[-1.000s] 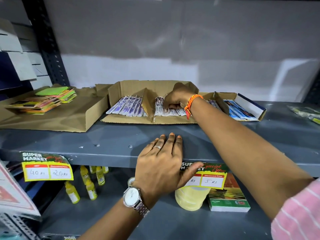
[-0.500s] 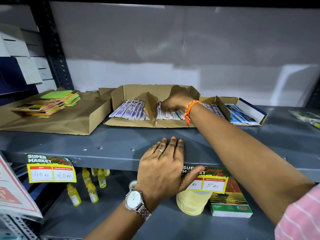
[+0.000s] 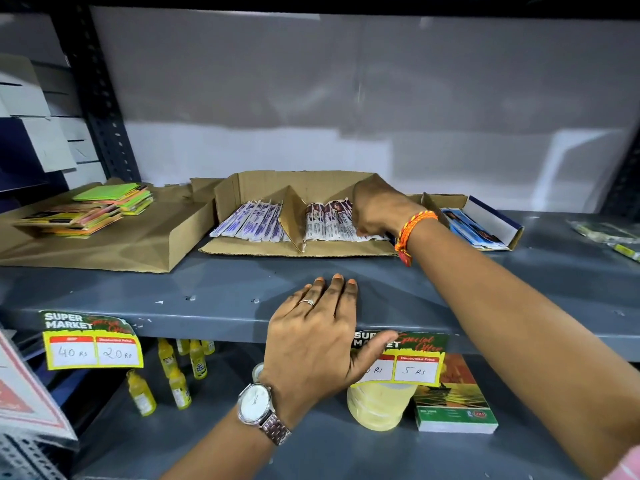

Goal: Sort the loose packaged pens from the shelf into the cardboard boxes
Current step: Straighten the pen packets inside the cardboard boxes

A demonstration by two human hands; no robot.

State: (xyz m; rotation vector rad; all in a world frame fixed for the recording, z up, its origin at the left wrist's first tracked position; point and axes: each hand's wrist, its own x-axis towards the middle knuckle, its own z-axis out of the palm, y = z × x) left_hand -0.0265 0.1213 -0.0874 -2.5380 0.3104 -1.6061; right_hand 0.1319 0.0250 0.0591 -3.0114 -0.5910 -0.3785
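Note:
An open cardboard box (image 3: pixel 304 183) stands at the back of the grey shelf (image 3: pixel 207 285), split by a cardboard divider (image 3: pixel 291 216). Purple-and-white packaged pens (image 3: pixel 252 223) fill its left compartment. Dark-printed packaged pens (image 3: pixel 329 220) lie in the right compartment. My right hand (image 3: pixel 381 209), with an orange thread band on the wrist, is knuckles-up in the right compartment, fingers curled down onto the pens there; the fingertips are hidden. My left hand (image 3: pixel 315 337), wearing a watch and ring, lies flat and open on the shelf's front edge. Loose packaged pens (image 3: pixel 602 232) lie at the shelf's far right.
A smaller box (image 3: pixel 495 216) with blue packets sits right of the main box. A flat cardboard tray (image 3: pixel 104 251) with coloured sticky notes (image 3: pixel 114 199) is at left. On the lower shelf are yellow bottles (image 3: pixel 176 375), a tape roll (image 3: pixel 377 407) and a notepad (image 3: pixel 453 396).
My right hand has shifted slightly rightward over the pens in the right compartment. My left hand stays flat on the shelf edge. The view has tilted a little.

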